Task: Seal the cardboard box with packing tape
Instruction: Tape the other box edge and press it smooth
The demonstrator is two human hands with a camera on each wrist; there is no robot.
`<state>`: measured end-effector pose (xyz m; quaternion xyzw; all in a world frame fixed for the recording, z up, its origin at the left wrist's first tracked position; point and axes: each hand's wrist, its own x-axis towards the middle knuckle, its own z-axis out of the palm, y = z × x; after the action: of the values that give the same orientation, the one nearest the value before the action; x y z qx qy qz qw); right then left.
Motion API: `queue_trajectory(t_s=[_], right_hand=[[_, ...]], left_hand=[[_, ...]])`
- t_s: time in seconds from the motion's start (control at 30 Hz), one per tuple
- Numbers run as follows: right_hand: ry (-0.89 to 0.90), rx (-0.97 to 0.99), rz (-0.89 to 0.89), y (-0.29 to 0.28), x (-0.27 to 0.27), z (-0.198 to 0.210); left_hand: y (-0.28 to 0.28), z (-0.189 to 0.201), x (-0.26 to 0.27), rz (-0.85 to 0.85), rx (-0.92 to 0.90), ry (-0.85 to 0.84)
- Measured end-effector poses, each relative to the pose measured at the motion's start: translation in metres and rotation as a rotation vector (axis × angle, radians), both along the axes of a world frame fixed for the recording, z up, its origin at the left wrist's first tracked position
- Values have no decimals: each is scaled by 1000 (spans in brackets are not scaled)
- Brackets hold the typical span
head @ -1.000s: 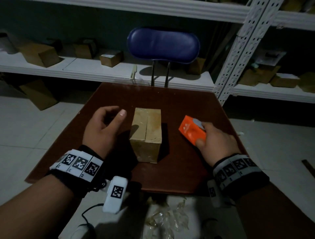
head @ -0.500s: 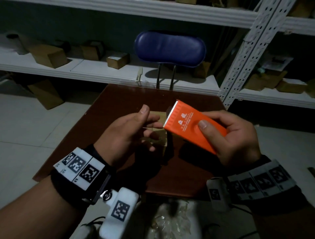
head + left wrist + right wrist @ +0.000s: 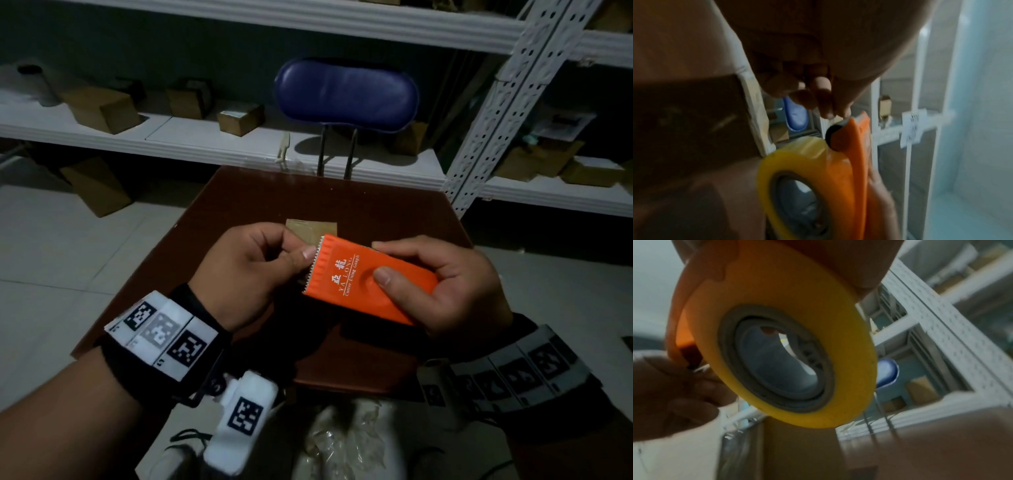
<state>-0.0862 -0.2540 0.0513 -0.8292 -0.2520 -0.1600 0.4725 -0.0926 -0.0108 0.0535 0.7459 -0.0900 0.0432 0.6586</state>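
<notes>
My right hand (image 3: pixel 442 284) grips an orange tape dispenser (image 3: pixel 366 277) above the table, thumb pressed on its flat top. A yellow tape roll (image 3: pixel 781 344) sits under the orange cover (image 3: pixel 857 142). At the toothed cutter edge my left hand (image 3: pixel 253 270) pinches with thumb and forefinger, apparently on the tape's free end. The tape end itself is too thin to make out. The cardboard box (image 3: pixel 310 229) stands on the brown table (image 3: pixel 239 198), mostly hidden behind both hands; its side shows in the left wrist view (image 3: pixel 690 118).
A blue-backed chair (image 3: pixel 346 94) stands at the table's far side. White shelving (image 3: pixel 171 137) with several small cardboard boxes runs behind it. A perforated white upright (image 3: pixel 486 113) rises at the right. Crumpled clear plastic (image 3: pixel 346 442) lies below the table's near edge.
My right hand lifted the dispenser from the table's right side to the middle above the box. My left hand left the box's side and came to pinch at the cutter edge.
</notes>
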Motion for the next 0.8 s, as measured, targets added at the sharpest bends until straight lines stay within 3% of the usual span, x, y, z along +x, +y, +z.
queue_trajectory(t_s=[0.2,0.8], right_hand=[[-28,-112,-14,-6,2,-1],[6,-114,-45,-17,9,-12]], left_hand=[[7,-9,-1,68,222,-82],[27,-11,-1,161,249,0]])
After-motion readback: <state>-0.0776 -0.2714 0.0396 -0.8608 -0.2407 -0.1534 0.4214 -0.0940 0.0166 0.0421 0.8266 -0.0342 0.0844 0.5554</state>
